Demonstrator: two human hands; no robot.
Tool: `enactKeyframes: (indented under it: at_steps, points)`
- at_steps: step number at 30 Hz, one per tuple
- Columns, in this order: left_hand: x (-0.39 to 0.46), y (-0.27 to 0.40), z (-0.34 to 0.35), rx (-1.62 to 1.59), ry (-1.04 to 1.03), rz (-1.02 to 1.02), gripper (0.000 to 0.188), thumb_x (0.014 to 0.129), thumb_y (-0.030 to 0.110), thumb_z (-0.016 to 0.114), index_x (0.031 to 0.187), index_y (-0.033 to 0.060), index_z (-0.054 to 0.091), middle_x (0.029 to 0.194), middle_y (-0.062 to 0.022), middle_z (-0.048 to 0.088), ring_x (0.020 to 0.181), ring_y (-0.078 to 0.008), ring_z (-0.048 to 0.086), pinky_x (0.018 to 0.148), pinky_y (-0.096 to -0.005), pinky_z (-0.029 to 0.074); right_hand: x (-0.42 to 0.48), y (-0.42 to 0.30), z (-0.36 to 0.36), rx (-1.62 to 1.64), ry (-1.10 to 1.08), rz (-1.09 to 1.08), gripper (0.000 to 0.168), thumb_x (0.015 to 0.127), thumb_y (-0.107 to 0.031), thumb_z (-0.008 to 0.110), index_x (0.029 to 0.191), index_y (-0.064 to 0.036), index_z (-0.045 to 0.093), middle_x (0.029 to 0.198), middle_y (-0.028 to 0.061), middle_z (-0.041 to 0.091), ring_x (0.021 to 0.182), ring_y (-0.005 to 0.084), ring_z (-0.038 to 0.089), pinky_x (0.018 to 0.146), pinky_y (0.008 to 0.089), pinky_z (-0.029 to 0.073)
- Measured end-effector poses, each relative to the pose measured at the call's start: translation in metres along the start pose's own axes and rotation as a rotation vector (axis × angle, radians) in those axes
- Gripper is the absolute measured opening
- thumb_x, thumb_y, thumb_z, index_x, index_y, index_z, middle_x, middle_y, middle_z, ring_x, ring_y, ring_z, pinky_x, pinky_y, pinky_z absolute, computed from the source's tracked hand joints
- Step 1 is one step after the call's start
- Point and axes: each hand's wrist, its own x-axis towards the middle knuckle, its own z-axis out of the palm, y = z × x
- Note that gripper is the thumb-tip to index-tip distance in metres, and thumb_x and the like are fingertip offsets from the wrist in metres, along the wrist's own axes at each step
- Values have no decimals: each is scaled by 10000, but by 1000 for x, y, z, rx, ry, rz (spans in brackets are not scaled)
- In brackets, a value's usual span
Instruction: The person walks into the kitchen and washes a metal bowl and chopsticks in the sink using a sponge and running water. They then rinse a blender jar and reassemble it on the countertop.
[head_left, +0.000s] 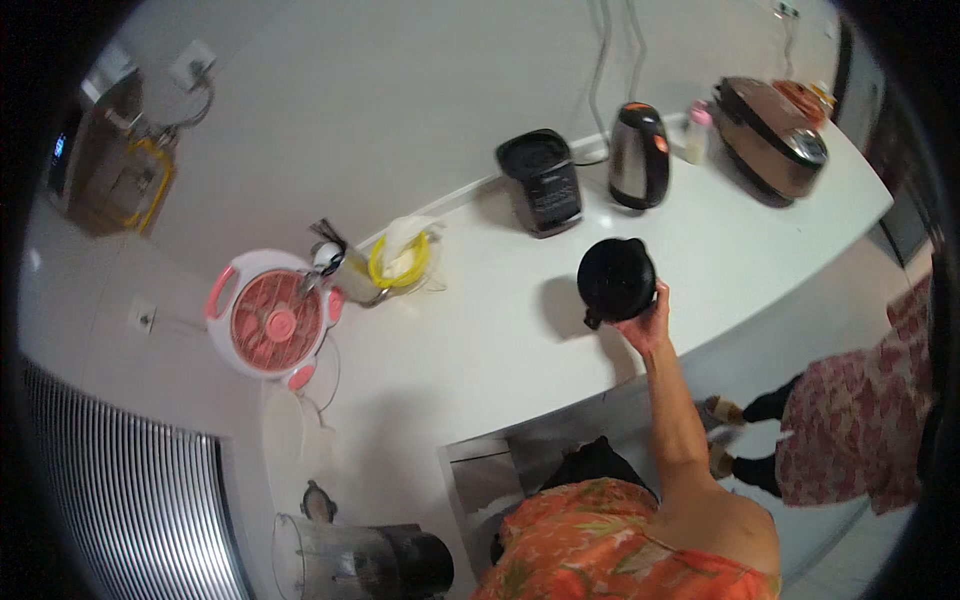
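My right hand (649, 319) grips a round black vessel (616, 279) from its near right side, above the white countertop (480, 352). Small projections stick out at the vessel's upper right and lower left. What is inside it is too dark to make out. Just beyond stands a black appliance (551, 187) with a round top and a front panel bearing writing. To its right is a steel and black electric kettle (636, 161) with orange accents. My left hand is out of view.
A pink-and-white fan (277, 322) stands left, near a yellow-rimmed container (397, 262). A rice cooker (772, 142) and a pink-topped bottle (697, 131) are at the far right. A blender-like appliance (352, 559) is below left. Another person (847, 435) stands at the right.
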Motion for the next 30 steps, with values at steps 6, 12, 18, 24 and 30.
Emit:
enactKeyframes:
  at_steps: [6,12,18,24,30]
  points:
    - [-53,1,-40,-189,63,48,277,706,118,567,520,87,365,423,-14,329,332,-133,303,340,-279,235,9,57,44,-2203,-176,-270,676,546,-349,708,1166,-166,510,1216,198,429,1083,358,418,915,419,357]
    - [-108,5,-39,-330,136,143,221,694,-15,548,523,15,411,400,-60,378,319,-159,380,347,-291,314,-19,101,74,-2496,-300,-443,827,611,-240,727,1318,-148,307,1336,166,323,1235,376,275,955,458,317]
    - [-188,16,-77,-165,531,28,193,633,-86,575,527,2,440,401,-55,398,321,-137,398,329,-269,324,-121,305,274,-1025,-1537,67,303,789,6,504,1064,-91,586,1038,62,570,994,205,501,835,325,409]
    - [-251,16,-117,-56,761,-24,187,605,-64,598,524,1,444,397,-57,412,318,-126,397,324,-264,317,-328,417,393,-359,-2381,-225,409,663,44,482,981,-161,639,901,50,542,879,225,468,767,332,384]
    - [-310,0,-164,-51,900,-19,186,619,-61,626,544,6,470,394,-46,420,319,-124,406,329,-259,319,-425,437,419,-676,-2867,-519,326,616,23,520,849,-145,675,884,53,526,824,227,453,721,336,372]
